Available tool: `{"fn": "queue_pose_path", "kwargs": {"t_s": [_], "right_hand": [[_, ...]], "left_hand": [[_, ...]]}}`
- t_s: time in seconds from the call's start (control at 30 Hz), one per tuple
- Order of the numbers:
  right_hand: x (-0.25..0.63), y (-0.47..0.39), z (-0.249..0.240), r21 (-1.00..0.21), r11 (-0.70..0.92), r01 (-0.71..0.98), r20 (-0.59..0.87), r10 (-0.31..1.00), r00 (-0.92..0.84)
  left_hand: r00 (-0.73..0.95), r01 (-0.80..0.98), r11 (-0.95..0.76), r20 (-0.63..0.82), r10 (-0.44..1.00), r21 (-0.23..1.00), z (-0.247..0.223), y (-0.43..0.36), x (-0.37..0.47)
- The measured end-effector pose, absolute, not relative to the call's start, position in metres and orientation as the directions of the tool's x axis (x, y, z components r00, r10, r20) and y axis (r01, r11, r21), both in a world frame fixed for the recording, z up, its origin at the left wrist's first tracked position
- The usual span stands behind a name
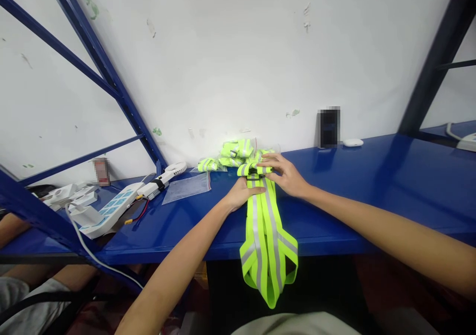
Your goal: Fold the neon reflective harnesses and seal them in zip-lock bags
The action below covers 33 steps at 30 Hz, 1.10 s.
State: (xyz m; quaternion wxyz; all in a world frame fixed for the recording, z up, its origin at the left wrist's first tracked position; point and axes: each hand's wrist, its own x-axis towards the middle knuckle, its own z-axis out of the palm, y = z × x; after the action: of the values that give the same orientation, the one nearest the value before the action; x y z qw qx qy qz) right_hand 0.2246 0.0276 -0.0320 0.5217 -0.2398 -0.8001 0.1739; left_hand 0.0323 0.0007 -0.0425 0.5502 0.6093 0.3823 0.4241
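Observation:
A bundle of neon yellow-green reflective straps [263, 226] with silver stripes, like a reflective vest, lies over the table edge, its looped ends hanging down. My left hand [240, 194] is closed on its upper part, the thumb lying across the straps. My right hand [285, 174] has its fingers bent around a folded section at the top, where a dark buckle partly shows. Just behind the hands, similar neon bundles [236, 149] are piled against the wall, some in clear plastic bags. A flat clear zip bag [188, 188] lies left of my left hand.
On the blue table [364, 191], a white power strip [113, 208] and a small white fan [174, 169] lie left. A dark phone-like object [328, 128] leans on the wall beside a white case [353, 142]. Blue posts [111, 74] frame the left. Another person's arm [13, 228] shows far left.

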Motion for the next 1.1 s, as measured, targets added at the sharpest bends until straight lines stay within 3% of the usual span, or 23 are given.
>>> {"fn": "queue_pose_path", "kwargs": {"t_s": [0.2, 0.33, 0.4, 0.67, 0.97, 1.1], "right_hand": [[0.225, 0.029, -0.028, -0.656, 0.730, 0.191, 0.654, 0.676, -0.339], [0.224, 0.033, -0.029, -0.895, 0.444, 0.050, 0.383, 0.821, -0.424], [0.223, 0.033, -0.028, -0.948, 0.319, 0.004, 0.282, 0.842, -0.460], [0.224, 0.033, -0.027, -0.838, 0.546, -0.018, 0.525, 0.796, -0.300], [0.224, 0.033, -0.027, -0.760, 0.641, 0.102, 0.625, 0.765, -0.153], [0.224, 0.031, -0.027, -0.735, 0.670, 0.103, 0.659, 0.742, -0.125]], "left_hand": [[0.285, -0.071, -0.109, 0.125, 0.950, 0.991, -0.042, 0.002, 0.032], [0.282, -0.080, -0.132, 0.150, 0.948, 0.988, -0.041, 0.002, 0.029], [0.282, -0.076, -0.129, 0.146, 0.948, 0.989, -0.040, 0.001, 0.029], [0.250, -0.154, -0.057, 0.095, 0.964, 0.986, -0.036, 0.001, 0.033], [0.243, -0.185, 0.055, -0.009, 0.970, 0.981, -0.038, 0.006, 0.034], [0.295, -0.160, 0.014, 0.034, 0.955, 0.987, -0.041, 0.005, 0.032]]}}
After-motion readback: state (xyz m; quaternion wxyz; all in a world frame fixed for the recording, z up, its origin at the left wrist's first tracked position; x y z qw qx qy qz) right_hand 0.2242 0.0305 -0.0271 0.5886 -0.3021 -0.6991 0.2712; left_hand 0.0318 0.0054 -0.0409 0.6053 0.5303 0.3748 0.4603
